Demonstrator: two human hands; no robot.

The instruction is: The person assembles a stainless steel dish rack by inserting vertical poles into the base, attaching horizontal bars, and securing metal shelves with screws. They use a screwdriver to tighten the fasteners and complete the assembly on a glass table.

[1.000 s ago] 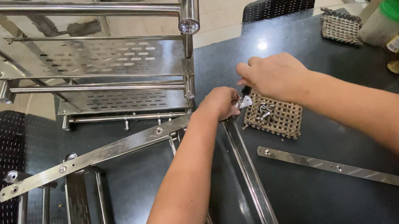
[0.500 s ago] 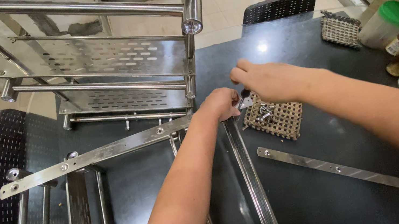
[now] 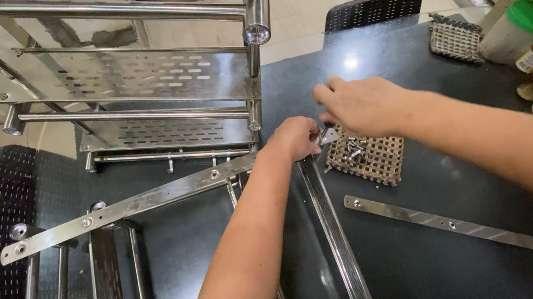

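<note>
Right hand (image 3: 364, 104) now lifted off the woven coaster (image 3: 366, 156), fingers loosely curled; left hand (image 3: 295, 138) pinching metal bracket (image 3: 327, 136).

Two hands: left hand (image 3: 295, 138) and right hand (image 3: 362, 105). Two woven mats, one (image 3: 372, 157) holding screws, another (image 3: 454, 39) at the far edge. Two flat steel strips, one (image 3: 124, 209) long with bolts, one (image 3: 444, 222) loose. Two black chairs (image 3: 8, 217) (image 3: 370, 10). One steel rack (image 3: 146, 90). Four bottles or jars crowd the right, among them a green-capped one (image 3: 516, 31).
</note>
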